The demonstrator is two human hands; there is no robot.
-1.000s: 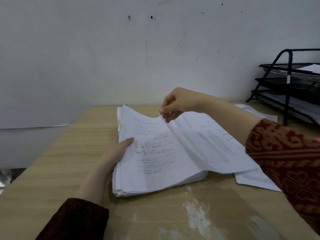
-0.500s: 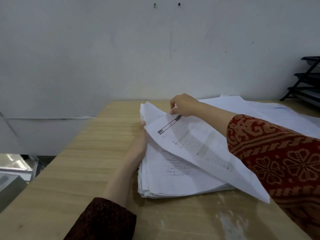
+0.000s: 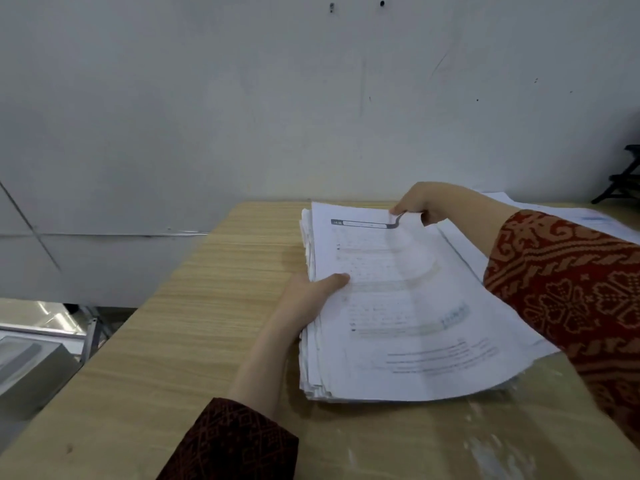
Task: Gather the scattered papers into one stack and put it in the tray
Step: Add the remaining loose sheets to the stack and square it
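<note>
The stack of papers lies on the wooden surface, near its back edge; its left side is ragged, with many page edges poking out. The left hand holds that left side, its thumb pressed on the top sheet and the rest of the hand against the edge. The right hand pinches the far top corner of that sheet, and the corner is bent up a little.

More loose papers lie behind the right arm, so the pile is not whole yet; the black tray rack only peeks in at the far right, well apart from the stack.

What could go wrong: the top sheet could crease or tear at the pinched corner if the right hand pulls hard while the thumb pins it; the sheet sits a bit crooked and hangs out at the right, so it could slip off when the pile is lifted; the pile is thick and uneven, so pages could fan out and slide from the bottom if it is picked up by one side; the wide sleeve could drag the loose papers off the surface.
</note>
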